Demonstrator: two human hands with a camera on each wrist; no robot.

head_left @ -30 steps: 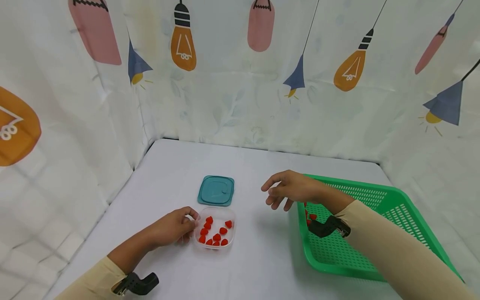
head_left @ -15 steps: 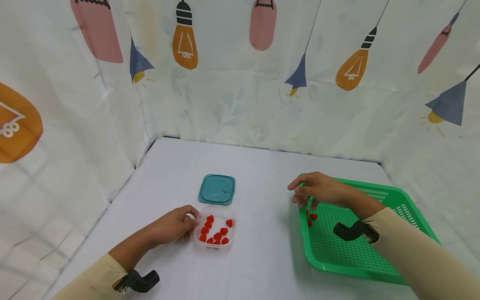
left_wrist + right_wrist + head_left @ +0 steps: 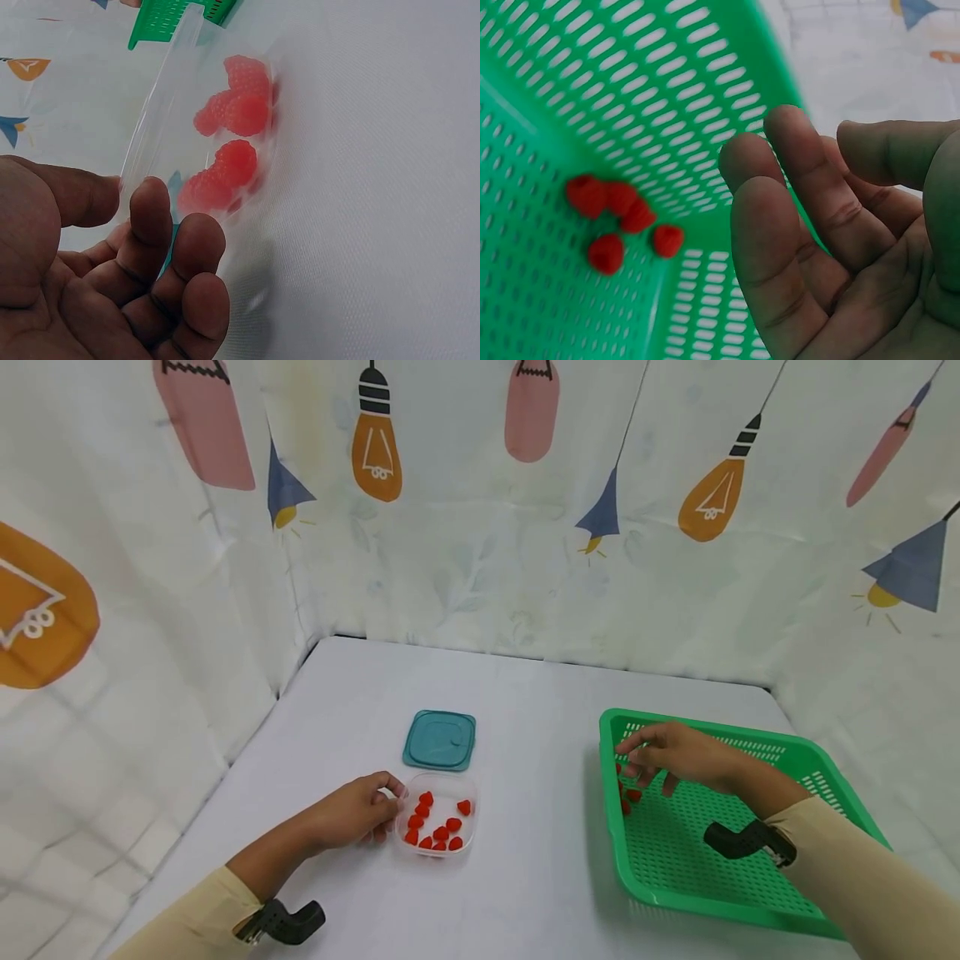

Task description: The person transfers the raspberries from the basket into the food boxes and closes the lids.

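Observation:
My left hand [image 3: 352, 814] pinches the near-left rim of a clear plastic container [image 3: 448, 787] between thumb and finger. Several red raspberries [image 3: 441, 833] lie in that container; through its wall the left wrist view shows some of the raspberries [image 3: 236, 161]. On the right, my right hand [image 3: 682, 756] hovers over the left part of a green plastic basket [image 3: 705, 868], fingers loosely bent and holding nothing. Below it, several raspberries [image 3: 606, 253] are clustered in a corner of the basket, partly hidden by the hand in the head view.
A teal square lid [image 3: 438, 739] lies flat on the white table [image 3: 532, 860], just behind the container. White table surface separates container and basket. A patterned curtain [image 3: 480, 568] hangs behind and along the sides.
My right hand has moved right and slightly down, from beside the basket's left rim to over its inside. The left hand stays at the container's rim.

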